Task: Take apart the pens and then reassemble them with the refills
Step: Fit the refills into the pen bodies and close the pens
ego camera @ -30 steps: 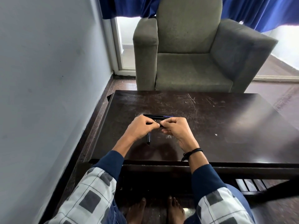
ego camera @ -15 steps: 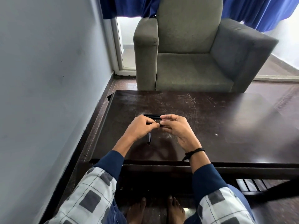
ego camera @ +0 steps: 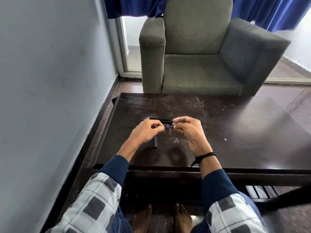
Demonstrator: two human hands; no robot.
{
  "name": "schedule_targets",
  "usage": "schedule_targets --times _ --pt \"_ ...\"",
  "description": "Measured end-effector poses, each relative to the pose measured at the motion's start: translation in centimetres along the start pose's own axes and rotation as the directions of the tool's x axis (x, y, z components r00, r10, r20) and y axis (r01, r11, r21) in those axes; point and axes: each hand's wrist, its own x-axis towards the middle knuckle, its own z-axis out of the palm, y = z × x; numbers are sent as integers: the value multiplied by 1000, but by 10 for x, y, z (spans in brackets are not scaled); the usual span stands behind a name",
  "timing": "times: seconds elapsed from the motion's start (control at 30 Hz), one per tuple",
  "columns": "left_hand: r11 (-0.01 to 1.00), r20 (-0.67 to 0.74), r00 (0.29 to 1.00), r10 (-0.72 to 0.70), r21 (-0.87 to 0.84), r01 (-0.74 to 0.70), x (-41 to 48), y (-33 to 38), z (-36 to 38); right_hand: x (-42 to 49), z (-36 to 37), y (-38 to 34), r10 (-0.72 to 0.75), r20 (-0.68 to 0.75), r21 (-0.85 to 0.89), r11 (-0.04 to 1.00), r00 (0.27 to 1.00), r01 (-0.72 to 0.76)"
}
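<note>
Head view: 2 bare hands meet just above a dark wooden table. A thin blue refill runs left to right between them. The left hand pinches its left end with curled fingers, and the right hand pinches its right end between thumb and fingertip. Just beyond the fingertips, a black pen lies on the table, parallel to the refill. Under the left palm a black pen barrel points toward the person; whether it is held is unclear. Bare tabletop extends right of the right hand.
</note>
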Motion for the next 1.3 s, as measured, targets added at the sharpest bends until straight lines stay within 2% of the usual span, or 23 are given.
schedule_targets --times 0.13,0.17,0.23,0.3,0.37,0.47,0.53,0.73,0.8,0.83,0.9,0.97,1.13,1.3 --pt "999 -26 999 -36 36 37 0 -7 -7 7 -12 -1 -5 -256 114 993 967 36" --pt "999 -40 998 -45 27 46 0 -9 -10 8 -15 0 -13 -314 111 993 949 50" --pt "998 -73 995 -65 -10 65 2 -13 -14 10 -19 2 -50 -349 -14 999 936 48" --pt "995 -104 992 -70 -77 62 2 -13 -16 10 -15 7 -50 -234 -226 974 971 -4" --pt "990 -109 992 -63 -134 48 0 -11 -15 9 -4 13 15 -73 -428 903 997 -45" --pt "979 -73 996 -46 -203 30 -4 -6 -12 4 12 25 57 48 -702 712 997 -7" --pt "976 -58 997 -40 -215 26 -5 -5 -11 1 18 31 63 65 -776 630 996 11" --pt "970 -31 998 -50 -240 41 -6 -8 -13 0 20 40 18 50 -814 580 999 30" --pt "971 -8 998 -58 -234 54 -7 -6 -12 1 21 38 -57 4 -763 645 998 40" --pt "971 3 998 -59 -232 58 -7 -6 -10 2 22 36 -80 -31 -698 715 996 36" --pt "971 14 998 -55 -234 57 -6 -5 -6 3 23 29 -37 -65 -447 895 997 4" --pt "972 19 999 -45 -232 48 -5 -4 -2 1 22 23 31 -40 -203 978 999 -39" --pt "969 13 999 -36 -244 38 -4 -1 6 -2 20 24 78 -41 -22 997 996 -79" --pt "969 29 998 -49 -240 54 -5 -1 0 0 13 12 163 -147 211 969 976 -130"
